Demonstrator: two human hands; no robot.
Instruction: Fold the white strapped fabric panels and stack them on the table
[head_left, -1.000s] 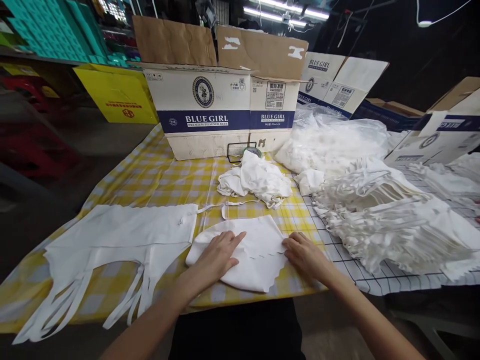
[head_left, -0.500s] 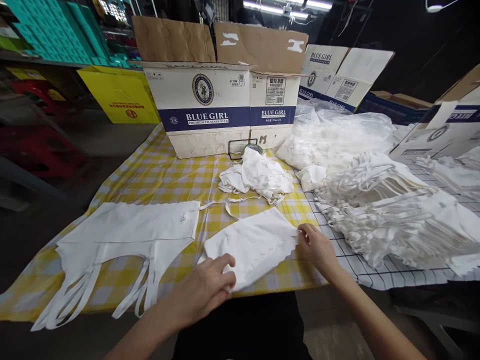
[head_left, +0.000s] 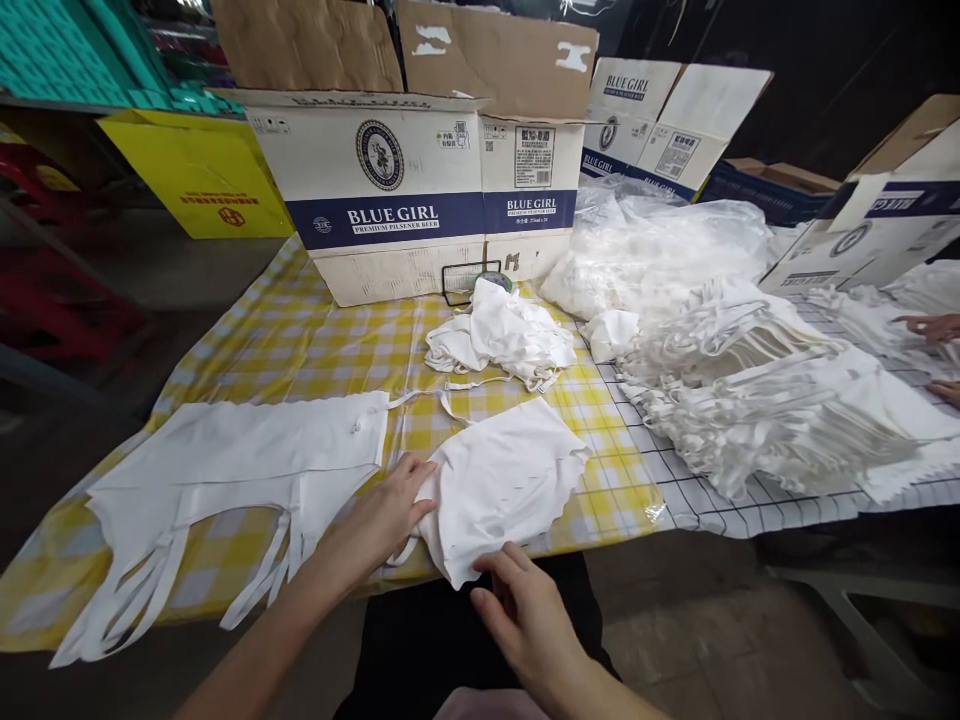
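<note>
A white fabric piece (head_left: 502, 480) with a scalloped edge lies near the front edge of the yellow checked tablecloth (head_left: 315, 350). My left hand (head_left: 386, 515) pinches its left edge with closed fingers. My right hand (head_left: 525, 615) is below the table's front edge, fingers curled, its fingertips at the near corner of the same piece. A thin strap (head_left: 450, 395) runs from the piece toward the back.
A flat stack of white pieces with dangling straps (head_left: 225, 470) lies to the left. A crumpled white heap (head_left: 499, 340) sits behind, before a Blue Girl carton (head_left: 405, 200). Large piles of white pieces (head_left: 765, 400) fill the right. Another person's hands (head_left: 934, 330) show at far right.
My right hand left the piece's right edge and came down to its near corner. My left hand moved up to the left edge. The piece shifted and rumpled slightly.
</note>
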